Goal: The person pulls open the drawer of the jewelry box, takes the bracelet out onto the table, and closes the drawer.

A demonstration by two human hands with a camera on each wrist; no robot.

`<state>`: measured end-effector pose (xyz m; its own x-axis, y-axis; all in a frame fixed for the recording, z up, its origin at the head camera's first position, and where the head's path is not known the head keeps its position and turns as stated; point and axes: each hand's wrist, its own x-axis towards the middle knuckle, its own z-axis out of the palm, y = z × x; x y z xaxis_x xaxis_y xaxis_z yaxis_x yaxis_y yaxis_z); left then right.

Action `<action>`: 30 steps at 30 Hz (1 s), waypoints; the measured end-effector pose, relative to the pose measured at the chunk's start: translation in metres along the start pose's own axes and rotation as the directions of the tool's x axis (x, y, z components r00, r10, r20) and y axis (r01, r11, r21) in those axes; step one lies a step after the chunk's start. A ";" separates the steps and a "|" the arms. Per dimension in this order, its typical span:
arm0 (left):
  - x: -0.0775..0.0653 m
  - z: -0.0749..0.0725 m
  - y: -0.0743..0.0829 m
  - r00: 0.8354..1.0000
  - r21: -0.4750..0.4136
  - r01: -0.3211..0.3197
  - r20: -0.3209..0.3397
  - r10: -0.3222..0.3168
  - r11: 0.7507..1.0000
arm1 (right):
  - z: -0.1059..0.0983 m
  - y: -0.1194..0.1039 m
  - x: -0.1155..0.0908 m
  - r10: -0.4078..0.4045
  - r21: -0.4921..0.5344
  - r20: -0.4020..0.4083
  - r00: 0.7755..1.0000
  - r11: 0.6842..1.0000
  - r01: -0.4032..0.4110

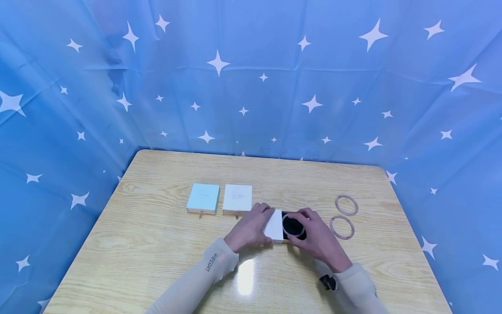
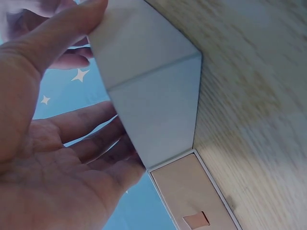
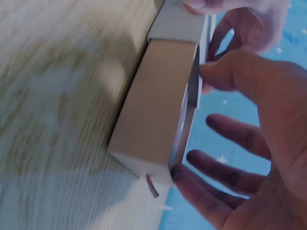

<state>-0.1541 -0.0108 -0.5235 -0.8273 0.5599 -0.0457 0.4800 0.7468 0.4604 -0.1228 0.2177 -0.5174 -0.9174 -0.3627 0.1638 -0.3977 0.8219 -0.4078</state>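
A white drawer gift box (image 1: 274,226) lies on the table with its drawer pulled out to the right; a black lining shows inside. My left hand (image 1: 252,224) grips the box's white sleeve (image 2: 156,105) between thumb and fingers, from opposite long sides. In the drawer (image 3: 151,93) lies a pale purple bangle (image 1: 285,231), its ring partly hidden by fingers. Over it my right hand (image 1: 315,233) is spread, thumb and forefinger at the ring's edges in the head view. From the right wrist, its fingertips are right at the drawer's rim, loosely bent and apart.
A light blue box (image 1: 203,197) and a second white box (image 1: 237,197) stand side by side behind the left hand. Two more pale bangles, a far one (image 1: 356,208) and a near one (image 1: 352,232), lie right of the right hand. A blue starred curtain (image 1: 251,87) surrounds the wooden table (image 1: 157,209).
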 end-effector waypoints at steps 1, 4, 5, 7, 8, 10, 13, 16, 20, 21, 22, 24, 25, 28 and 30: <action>0.000 0.000 0.000 1.000 0.000 -0.001 -0.002 0.001 1.000 | 0.001 -0.001 0.000 -0.002 -0.007 -0.002 1.000 1.000 0.002; 0.000 0.001 -0.001 1.000 0.005 -0.007 -0.006 0.007 1.000 | 0.005 -0.003 0.001 -0.017 -0.044 -0.018 1.000 0.999 0.016; 0.001 0.002 -0.001 1.000 0.008 -0.009 -0.006 0.009 1.000 | 0.006 -0.004 0.002 -0.024 -0.056 -0.027 0.999 0.998 0.023; 0.000 0.001 -0.002 1.000 0.016 -0.015 -0.009 0.016 1.000 | 0.007 -0.007 0.002 -0.035 -0.084 -0.043 0.998 0.996 0.032; 0.000 0.001 -0.002 1.000 0.017 -0.018 -0.009 0.018 1.000 | 0.008 -0.008 0.003 -0.043 -0.099 -0.055 0.998 0.994 0.037; 0.000 -0.001 -0.001 1.000 0.016 -0.021 -0.010 0.021 1.000 | 0.010 -0.011 0.004 -0.050 -0.123 -0.074 0.996 0.992 0.040; 0.000 -0.002 -0.001 1.000 0.014 -0.018 -0.007 0.018 1.000 | 0.011 -0.014 0.006 -0.043 -0.148 -0.080 0.996 0.988 0.031; 0.000 -0.003 0.000 1.000 0.013 -0.007 0.004 0.007 1.000 | 0.011 -0.018 0.008 -0.017 -0.163 -0.066 0.998 0.987 0.006; 0.000 -0.003 0.001 1.000 0.013 0.001 0.011 -0.002 1.000 | 0.009 -0.022 0.012 0.026 -0.171 -0.035 0.999 0.985 -0.031; 0.000 -0.003 0.001 1.000 0.012 0.002 0.011 -0.002 1.000 | 0.009 -0.023 0.013 0.035 -0.174 -0.025 0.999 0.984 -0.039; 0.000 -0.003 0.001 1.000 0.011 0.003 0.011 -0.003 1.000 | 0.009 -0.024 0.014 0.044 -0.178 -0.015 0.999 0.983 -0.046; 0.000 -0.003 0.001 1.000 0.009 0.005 0.012 -0.005 1.000 | 0.008 -0.026 0.015 0.064 -0.186 0.005 0.998 0.981 -0.062; 0.000 -0.003 0.001 1.000 0.007 0.006 0.013 -0.006 1.000 | 0.008 -0.027 0.016 0.074 -0.185 0.015 0.997 0.980 -0.070; 0.001 -0.003 0.001 1.000 0.001 0.008 0.014 -0.008 1.000 | 0.008 -0.029 0.018 0.104 -0.178 0.037 0.994 0.979 -0.096; 0.001 -0.003 0.001 1.000 -0.004 0.009 0.013 -0.009 1.000 | 0.008 -0.030 0.018 0.117 -0.168 0.044 0.992 0.980 -0.108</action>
<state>-0.1549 -0.0105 -0.5205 -0.8277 0.5579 -0.0609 0.4716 0.7502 0.4635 -0.1274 0.1828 -0.5095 -0.9561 -0.2832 0.0750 -0.2929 0.9183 -0.2664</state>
